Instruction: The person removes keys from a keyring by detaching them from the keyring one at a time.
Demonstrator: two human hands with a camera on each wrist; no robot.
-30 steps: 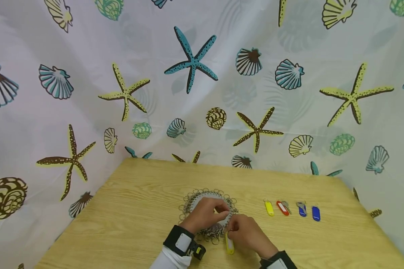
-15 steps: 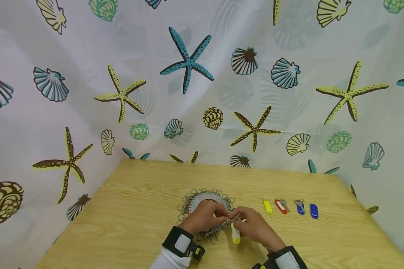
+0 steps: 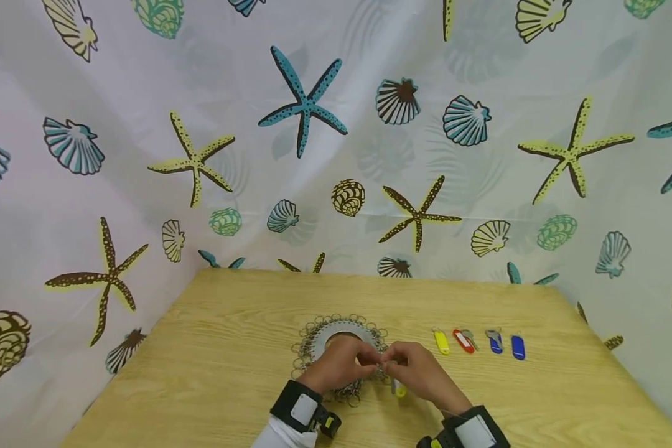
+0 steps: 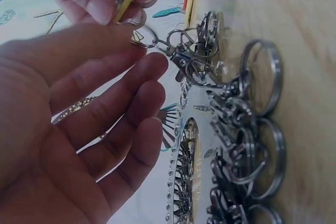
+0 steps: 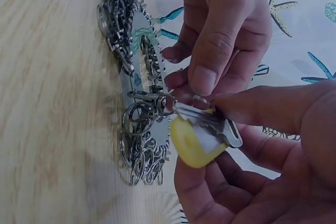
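Observation:
A yellow key tag (image 5: 191, 142) hangs with a silver key (image 5: 202, 119) from my right hand (image 3: 420, 370), which pinches its ring end between thumb and fingertips. Close against it, my left hand (image 3: 341, 364) pinches a small split ring (image 4: 146, 36) with thumb and forefinger, its other fingers loosely bent in the left wrist view. That ring joins a metal clasp (image 4: 181, 59) at the edge of a round grey disc (image 3: 319, 342). Many clasps and rings line the disc's rim. Fingertips hide the exact contact between tag and split ring.
Right of the hands lie a yellow tag (image 3: 441, 342), a red tag (image 3: 462, 341) with a key, a blue tag (image 3: 495, 343) with a key and another blue tag (image 3: 518, 347) on the wooden table (image 3: 229, 348). A shell-patterned curtain (image 3: 336, 155) stands behind.
My right hand has come up to my left fingertips with the yellow tag, which has turned so its key shows. The left hand stays near the disc. The head view has shifted slightly.

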